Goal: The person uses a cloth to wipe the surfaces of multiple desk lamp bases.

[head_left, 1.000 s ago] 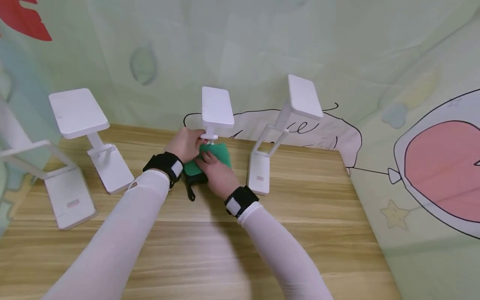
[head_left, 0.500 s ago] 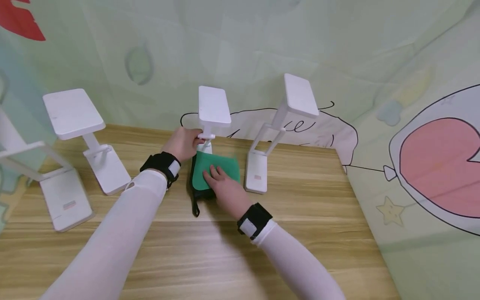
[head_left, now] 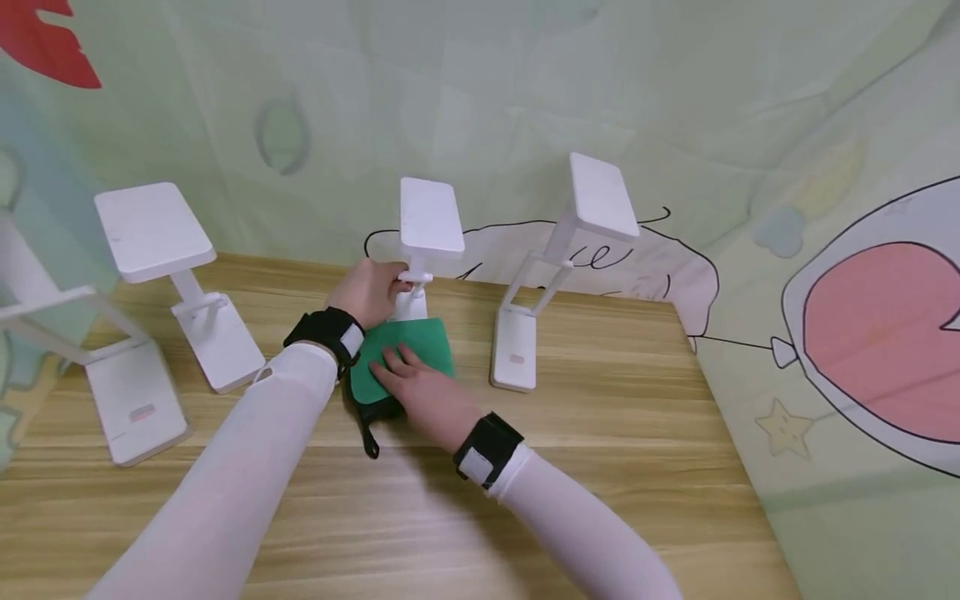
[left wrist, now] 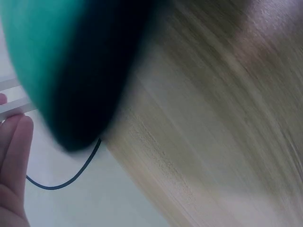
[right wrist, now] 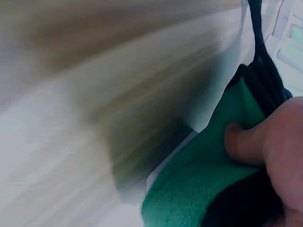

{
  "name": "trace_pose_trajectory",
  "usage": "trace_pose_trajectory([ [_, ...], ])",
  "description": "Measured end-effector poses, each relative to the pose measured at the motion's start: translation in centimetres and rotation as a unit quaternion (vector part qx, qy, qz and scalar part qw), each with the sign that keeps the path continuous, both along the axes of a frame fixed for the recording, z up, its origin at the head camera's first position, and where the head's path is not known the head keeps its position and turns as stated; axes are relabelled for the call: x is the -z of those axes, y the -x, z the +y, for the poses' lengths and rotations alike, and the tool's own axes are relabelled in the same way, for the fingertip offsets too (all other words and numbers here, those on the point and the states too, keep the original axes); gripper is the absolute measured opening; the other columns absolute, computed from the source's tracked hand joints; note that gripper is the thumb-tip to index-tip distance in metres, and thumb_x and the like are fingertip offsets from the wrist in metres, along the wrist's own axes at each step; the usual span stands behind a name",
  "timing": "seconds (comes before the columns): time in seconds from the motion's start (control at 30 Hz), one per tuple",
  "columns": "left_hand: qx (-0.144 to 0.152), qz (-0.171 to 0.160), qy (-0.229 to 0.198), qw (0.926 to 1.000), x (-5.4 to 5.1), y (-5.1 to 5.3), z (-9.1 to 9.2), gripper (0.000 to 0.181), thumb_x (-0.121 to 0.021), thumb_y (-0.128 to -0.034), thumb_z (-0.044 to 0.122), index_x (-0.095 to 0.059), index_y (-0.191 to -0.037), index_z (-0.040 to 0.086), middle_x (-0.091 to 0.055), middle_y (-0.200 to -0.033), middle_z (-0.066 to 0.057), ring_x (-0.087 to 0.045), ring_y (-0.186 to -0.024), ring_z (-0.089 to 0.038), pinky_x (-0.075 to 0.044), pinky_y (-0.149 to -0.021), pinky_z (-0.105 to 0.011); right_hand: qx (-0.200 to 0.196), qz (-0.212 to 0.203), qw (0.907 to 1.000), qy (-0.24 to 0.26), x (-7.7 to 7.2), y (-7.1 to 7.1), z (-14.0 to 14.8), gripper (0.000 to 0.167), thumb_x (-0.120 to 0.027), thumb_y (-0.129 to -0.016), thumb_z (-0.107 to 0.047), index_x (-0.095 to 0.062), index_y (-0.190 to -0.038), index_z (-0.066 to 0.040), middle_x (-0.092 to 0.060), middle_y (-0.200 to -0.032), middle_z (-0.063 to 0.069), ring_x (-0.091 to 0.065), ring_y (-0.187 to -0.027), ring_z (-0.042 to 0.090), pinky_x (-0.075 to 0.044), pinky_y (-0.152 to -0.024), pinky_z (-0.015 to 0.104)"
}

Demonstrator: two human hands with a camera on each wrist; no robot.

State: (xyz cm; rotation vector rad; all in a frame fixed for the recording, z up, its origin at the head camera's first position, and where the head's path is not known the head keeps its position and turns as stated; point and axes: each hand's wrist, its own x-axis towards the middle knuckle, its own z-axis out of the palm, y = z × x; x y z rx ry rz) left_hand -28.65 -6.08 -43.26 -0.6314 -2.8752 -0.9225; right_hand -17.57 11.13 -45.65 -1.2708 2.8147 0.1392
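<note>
The middle white lamp (head_left: 431, 215) stands by the back wall. My left hand (head_left: 369, 292) pinches its arm at the joint below the head; in the left wrist view the fingers (left wrist: 16, 146) touch a white bar. A green cloth pad with black edging (head_left: 431, 343) lies over the front of that lamp's base. My right hand (head_left: 427, 396) lies on the pad with fingers spread. The right wrist view shows the thumb against the green cloth (right wrist: 189, 189), and a black loop hangs from the pad's corner.
Another white lamp (head_left: 514, 346) stands to the right. Two more white lamps stand at the left, one with its base at the back (head_left: 221, 346) and one nearer (head_left: 138, 400). A printed cloth wall (head_left: 525, 83) borders the wooden table (head_left: 600, 433).
My right hand and the green pad have shifted toward me, first rightward and then back leftward, uncovering more of the lamp base. My left hand keeps its hold on the lamp.
</note>
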Motion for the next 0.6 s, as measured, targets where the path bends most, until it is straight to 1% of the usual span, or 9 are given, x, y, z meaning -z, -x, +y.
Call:
trace_pose_trajectory([
  [0.07,0.002,0.003,0.000,1.0000,0.0,0.0,-0.1,0.013,-0.062,-0.1098,0.014,-0.071,-0.107,0.006,-0.074,-0.089,-0.013,-0.066,-0.076,-0.026,-0.050,-0.071,-0.040,-0.010,-0.011,0.9997,0.017,0.2,0.8,-0.7,0.057,-0.065,-0.102,0.004,-0.055,-0.157,-0.011,-0.050,-0.162,0.013,-0.044,-0.151,0.035,-0.039,-0.119,0.038],
  [0.13,0.003,0.005,0.001,1.0000,-0.1,0.0,-0.1,0.013,-0.062,-0.1098,0.014,-0.070,-0.105,0.005,-0.072,-0.084,-0.012,-0.063,-0.071,-0.026,-0.048,-0.068,-0.039,-0.017,-0.014,0.9992,0.033,0.5,1.8,-1.3,0.056,-0.065,-0.101,0.005,-0.057,-0.154,-0.011,-0.051,-0.161,0.013,-0.045,-0.150,0.035,-0.037,-0.121,0.038],
  [0.27,0.003,-0.001,-0.001,1.0000,-0.2,0.0,0.0,0.012,-0.061,-0.1096,0.011,-0.069,-0.103,0.007,-0.070,-0.082,-0.009,-0.061,-0.068,-0.024,-0.046,-0.065,-0.038,-0.026,0.009,0.9975,0.065,0.8,3.7,-1.9,0.049,-0.064,-0.100,0.007,-0.064,-0.146,-0.010,-0.058,-0.153,0.011,-0.048,-0.147,0.031,-0.037,-0.121,0.036],
  [0.37,0.005,-0.004,-0.002,1.0000,-0.2,0.0,0.1,0.011,-0.062,-0.1095,0.013,-0.070,-0.105,0.007,-0.072,-0.086,-0.008,-0.064,-0.072,-0.023,-0.049,-0.068,-0.038,-0.017,0.021,0.9960,0.085,0.7,5.0,-1.7,0.051,-0.064,-0.098,0.010,-0.065,-0.145,-0.010,-0.059,-0.151,0.010,-0.046,-0.147,0.029,-0.040,-0.118,0.035],
  [0.43,0.006,-0.006,-0.003,1.0000,-0.1,0.1,0.1,0.012,-0.063,-0.1094,0.014,-0.070,-0.106,0.006,-0.073,-0.086,-0.009,-0.064,-0.073,-0.023,-0.050,-0.069,-0.039,-0.004,0.018,0.9958,0.090,0.4,5.6,-1.4,0.055,-0.064,-0.096,0.012,-0.063,-0.148,-0.009,-0.057,-0.154,0.010,-0.044,-0.149,0.029,-0.043,-0.116,0.035],
  [0.53,0.003,-0.012,-0.003,0.9999,-0.1,0.1,0.1,0.012,-0.064,-0.1093,0.015,-0.070,-0.106,0.006,-0.072,-0.085,-0.009,-0.062,-0.071,-0.023,-0.049,-0.068,-0.038,0.012,0.007,0.9963,0.085,0.3,6.1,-0.9,0.063,-0.061,-0.095,0.015,-0.059,-0.153,-0.009,-0.052,-0.160,0.011,-0.040,-0.153,0.030,-0.041,-0.118,0.036],
  [0.6,-0.001,-0.012,-0.002,0.9999,-0.1,0.2,0.0,0.011,-0.063,-0.1091,0.014,-0.071,-0.107,0.006,-0.072,-0.086,-0.009,-0.061,-0.071,-0.023,-0.049,-0.068,-0.038,0.023,0.002,0.9966,0.079,0.3,6.3,-0.7,0.064,-0.060,-0.095,0.015,-0.057,-0.154,-0.009,-0.049,-0.162,0.012,-0.038,-0.154,0.031,-0.038,-0.120,0.036],
])
